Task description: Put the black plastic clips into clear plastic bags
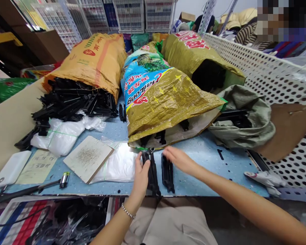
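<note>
Two long black plastic parts lie side by side at the bench's front edge. My left hand (141,175) is closed on the side of the left black plastic part (153,175), thumb and forefinger near its upper end. At the top of the right black plastic part (167,174), my right hand (180,159) has its fingers bent together, apparently gripping that end; the fingertips are partly hidden and slightly blurred. Just beyond both hands is the mouth of a gold woven sack (168,102), with more black pieces showing inside.
An orange sack (91,61) spills black parts (73,102) at left. Plastic bags (119,161), a square board (88,158) and a tool with a metal socket head (64,179) lie left of my hands. A grey-green bag (244,119) stands right, beside a perforated white panel (283,81).
</note>
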Demonstrator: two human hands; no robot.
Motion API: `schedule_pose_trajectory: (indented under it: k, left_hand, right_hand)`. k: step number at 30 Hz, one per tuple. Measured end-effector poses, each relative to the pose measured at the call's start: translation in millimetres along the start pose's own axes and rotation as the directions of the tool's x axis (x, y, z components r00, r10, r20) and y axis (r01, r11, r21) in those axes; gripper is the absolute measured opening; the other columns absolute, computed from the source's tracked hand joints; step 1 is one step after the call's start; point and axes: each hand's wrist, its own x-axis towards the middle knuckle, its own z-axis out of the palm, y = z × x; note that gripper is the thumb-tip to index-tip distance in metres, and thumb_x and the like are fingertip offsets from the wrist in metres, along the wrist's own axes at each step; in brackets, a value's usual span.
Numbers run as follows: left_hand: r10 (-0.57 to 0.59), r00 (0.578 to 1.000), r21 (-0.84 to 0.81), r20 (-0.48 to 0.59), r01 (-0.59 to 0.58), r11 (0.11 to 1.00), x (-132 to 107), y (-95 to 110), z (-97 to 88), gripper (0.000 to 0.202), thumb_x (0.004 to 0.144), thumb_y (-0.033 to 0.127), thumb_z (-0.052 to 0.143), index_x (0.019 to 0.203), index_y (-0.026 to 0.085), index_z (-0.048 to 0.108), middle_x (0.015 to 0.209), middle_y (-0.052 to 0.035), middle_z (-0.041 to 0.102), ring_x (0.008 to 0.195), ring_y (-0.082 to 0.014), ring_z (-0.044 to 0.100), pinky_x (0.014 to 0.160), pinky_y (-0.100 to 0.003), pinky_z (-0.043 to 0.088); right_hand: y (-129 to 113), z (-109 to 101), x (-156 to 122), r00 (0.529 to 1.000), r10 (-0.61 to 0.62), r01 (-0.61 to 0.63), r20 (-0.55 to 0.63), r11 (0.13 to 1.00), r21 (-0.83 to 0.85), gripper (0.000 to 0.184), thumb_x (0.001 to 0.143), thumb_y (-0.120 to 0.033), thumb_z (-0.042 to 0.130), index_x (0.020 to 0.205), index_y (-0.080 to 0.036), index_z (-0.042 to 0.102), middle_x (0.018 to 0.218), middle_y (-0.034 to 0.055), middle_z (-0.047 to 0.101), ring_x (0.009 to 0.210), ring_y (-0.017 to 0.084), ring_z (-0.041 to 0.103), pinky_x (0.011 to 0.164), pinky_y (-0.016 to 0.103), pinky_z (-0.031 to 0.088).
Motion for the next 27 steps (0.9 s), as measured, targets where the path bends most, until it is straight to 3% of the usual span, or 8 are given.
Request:
schedule_pose_trajectory:
  k: [3, 8, 14, 18, 20, 23, 25, 27]
  left_hand:
    - [0.061, 0.997, 0.142, 0.043, -0.067, 0.988, 5, -22, 20.6, 0.05, 0.088, 0.035, 0.049, 0.133, 0.017, 0.04, 0.14, -0.0135, 0.043, 0.134, -0.0251, 0.035, 0.113, -0.042, 0.022]
    - [0.245, 0.964, 0.286, 0.101, -0.264, 0.921, 4, -29, 29.9, 0.051, 0.084, 0.028, 0.054, 0.132, 0.015, 0.045, 0.143, -0.0158, 0.036, 0.135, -0.026, 0.03, 0.114, -0.045, 0.018]
    - [0.054, 0.973, -0.314, 0.226, 0.02, 0.949, 6, 10, 16.9, 0.055, 0.081, 0.048, 0.06, 0.127, 0.019, 0.05, 0.124, -0.0121, 0.057, 0.117, -0.0253, 0.053, 0.104, -0.043, 0.037]
    - [-0.01, 0.886, -0.621, 0.464, 0.333, 0.71, -2, 36, 27.2, 0.066, 0.077, 0.059, 0.059, 0.131, 0.023, 0.045, 0.114, -0.0096, 0.063, 0.108, -0.0261, 0.06, 0.093, -0.043, 0.047]
    - [-0.066, 0.881, -0.599, 0.468, 0.371, 0.71, -9, 43, 28.6, 0.065, 0.076, 0.059, 0.06, 0.13, 0.024, 0.046, 0.1, -0.0061, 0.065, 0.089, -0.0229, 0.066, 0.079, -0.039, 0.053]
    - [-0.124, 0.906, -0.4, 0.405, 0.298, 0.867, -20, 47, 24.8, 0.061, 0.074, 0.06, 0.063, 0.118, 0.019, 0.053, 0.087, -0.0045, 0.065, 0.067, -0.0169, 0.065, 0.06, -0.029, 0.053]
    - [-0.126, 0.912, -0.235, 0.389, 0.23, 0.944, -29, 49, 21.0, 0.061, 0.074, 0.062, 0.061, 0.114, 0.017, 0.054, 0.085, -0.005, 0.066, 0.062, -0.0155, 0.063, 0.054, -0.026, 0.05]
    - [-0.111, 0.914, -0.141, 0.389, 0.178, 0.974, -36, 52, 17.0, 0.063, 0.076, 0.063, 0.058, 0.12, 0.019, 0.051, 0.083, -0.0044, 0.066, 0.057, -0.0149, 0.061, 0.053, -0.027, 0.049]
  right_hand:
    - [-10, -18, 51, 0.957, 0.127, -0.152, -0.259, 0.986, -0.076, 0.036, 0.089, -0.043, 0.048, 0.111, -0.015, 0.05, 0.114, 0.0174, 0.059, 0.11, 0.03, 0.052, 0.09, 0.039, 0.037]
    - [-19, -25, 87, 0.946, 0.214, -0.191, -0.242, 0.975, 0.115, 0.045, 0.083, -0.047, 0.052, 0.111, -0.012, 0.047, 0.102, 0.018, 0.063, 0.093, 0.029, 0.06, 0.073, 0.035, 0.043]
    - [4, -6, 10, 0.995, 0.095, -0.071, -0.021, 0.857, 0.511, 0.054, 0.086, -0.058, 0.015, 0.09, -0.018, 0.052, 0.071, 0.0027, 0.058, 0.044, 0.011, 0.041, 0.044, 0.025, 0.036]
    - [16, 31, -50, 0.949, -0.1, -0.216, 0.298, 0.479, 0.85, 0.056, 0.084, -0.063, 0.022, 0.089, -0.018, 0.054, 0.066, 0.0016, 0.057, 0.042, 0.01, 0.044, 0.042, 0.023, 0.035]
    - [17, 33, -63, 0.965, -0.048, -0.182, 0.26, 0.592, 0.785, 0.049, 0.088, -0.059, 0.029, 0.087, -0.017, 0.056, 0.071, 0.0039, 0.061, 0.052, 0.013, 0.054, 0.047, 0.025, 0.041]
    - [11, 13, -65, 0.991, -0.054, 0.101, -0.122, 0.902, 0.42, 0.04, 0.093, -0.051, 0.033, 0.091, -0.018, 0.056, 0.079, 0.0047, 0.062, 0.068, 0.016, 0.058, 0.062, 0.029, 0.046]
    - [3, -4, -58, 0.908, -0.254, 0.268, -0.334, 0.963, -0.003, 0.035, 0.094, -0.048, 0.037, 0.097, -0.019, 0.056, 0.088, 0.0067, 0.061, 0.08, 0.019, 0.056, 0.072, 0.033, 0.046]
    - [-3, -14, -49, 0.799, -0.489, 0.36, -0.351, 0.856, -0.371, 0.032, 0.094, -0.045, 0.04, 0.1, -0.018, 0.055, 0.093, 0.0097, 0.06, 0.086, 0.023, 0.054, 0.076, 0.037, 0.044]
